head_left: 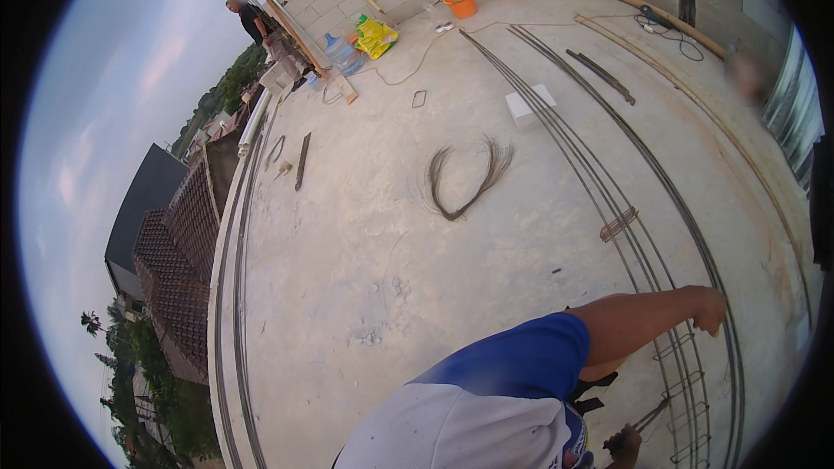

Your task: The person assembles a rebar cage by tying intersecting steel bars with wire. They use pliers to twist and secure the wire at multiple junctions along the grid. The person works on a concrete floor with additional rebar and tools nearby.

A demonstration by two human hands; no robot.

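Observation:
My left arm, in a blue sleeve, reaches out to the right. At its end my left hand [711,309] is closed beside a dark, thick bundle of steel bars [667,181]; what its fingers hold, if anything, is hidden. Lower down, my right hand [625,445] grips the handles of dark pincers [651,415]. Their jaws point at thin rebar rods [580,155], where several wire stirrups [685,379] sit around the rods. A stack of rusty stirrups [618,224] rests farther up the same rods. A curved bundle of tie wire [455,212] lies on the concrete floor.
A white block [519,109] lies under the rods. Long bamboo poles [695,106] run along the right. Orange buckets [461,4], a water jug [342,54] and a yellow bag [375,37] stand at the back, near another person [254,23]. The slab drops off at left beyond long bars [240,321].

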